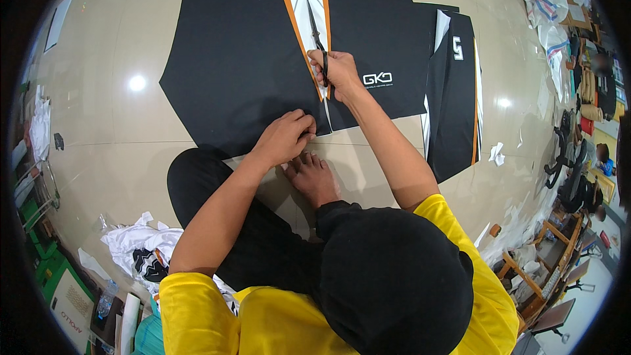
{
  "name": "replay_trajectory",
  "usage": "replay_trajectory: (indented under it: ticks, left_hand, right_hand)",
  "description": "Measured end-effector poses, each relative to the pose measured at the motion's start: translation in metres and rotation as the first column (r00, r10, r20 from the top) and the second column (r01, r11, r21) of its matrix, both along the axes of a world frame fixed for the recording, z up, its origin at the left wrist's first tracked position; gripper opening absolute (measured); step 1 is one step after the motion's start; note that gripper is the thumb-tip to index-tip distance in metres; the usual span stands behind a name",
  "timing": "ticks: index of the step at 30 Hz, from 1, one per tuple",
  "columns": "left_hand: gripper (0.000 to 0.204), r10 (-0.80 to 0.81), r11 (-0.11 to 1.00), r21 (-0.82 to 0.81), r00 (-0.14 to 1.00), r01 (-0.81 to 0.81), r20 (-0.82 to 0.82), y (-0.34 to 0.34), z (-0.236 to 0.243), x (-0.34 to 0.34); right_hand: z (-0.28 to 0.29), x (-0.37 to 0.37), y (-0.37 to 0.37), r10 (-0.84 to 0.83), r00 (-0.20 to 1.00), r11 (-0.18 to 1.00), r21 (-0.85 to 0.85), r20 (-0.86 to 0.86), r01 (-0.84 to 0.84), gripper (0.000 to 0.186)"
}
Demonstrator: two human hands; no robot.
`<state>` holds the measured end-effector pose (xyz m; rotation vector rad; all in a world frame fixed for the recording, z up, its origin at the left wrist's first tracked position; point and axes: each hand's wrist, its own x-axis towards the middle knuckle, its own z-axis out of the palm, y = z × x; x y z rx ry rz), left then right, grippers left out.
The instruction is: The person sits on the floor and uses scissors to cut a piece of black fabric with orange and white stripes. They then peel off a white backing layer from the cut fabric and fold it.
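Black printed sheets (236, 46) lie on the floor, with a white striped, orange-edged strip (303, 6) down their middle. My right hand (335, 73) grips black-handled scissors (318, 45) over that strip, blades pointing away from me along it. Below the strip a narrow white slit runs to the near edge of the sheet. My left hand (284, 137) has its fingers curled onto this edge, left of the slit, just above my bare foot (309, 177). At the right lies a folded black piece (448, 118) with white and orange edging.
Beige tiled floor (112, 118) surrounds the sheets, with white scraps (496, 154) on the right. Crumpled white fabric (135, 236) is by my left knee. A wooden frame (539, 263), piled bags (545, 20) and other people (605, 164) are along the right side, green boxes (49, 263) at lower left.
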<state>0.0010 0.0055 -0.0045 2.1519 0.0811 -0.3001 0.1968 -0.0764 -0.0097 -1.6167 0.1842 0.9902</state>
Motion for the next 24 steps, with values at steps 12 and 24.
replay_trajectory:
  ticks: [12,24]
  left_hand:
    - [0.013,0.004,1.0,-0.008,0.999,-0.004,0.045,0.0,-0.004,0.0]
    - [0.012,-0.009,1.0,-0.013,1.0,0.009,0.006,0.002,0.0,0.0]
  right_hand:
    - [-0.001,0.01,0.005,0.012,0.999,1.0,0.004,0.038,-0.012,0.027]
    - [-0.004,0.019,0.016,-0.01,1.0,1.0,0.027,0.022,0.009,0.022]
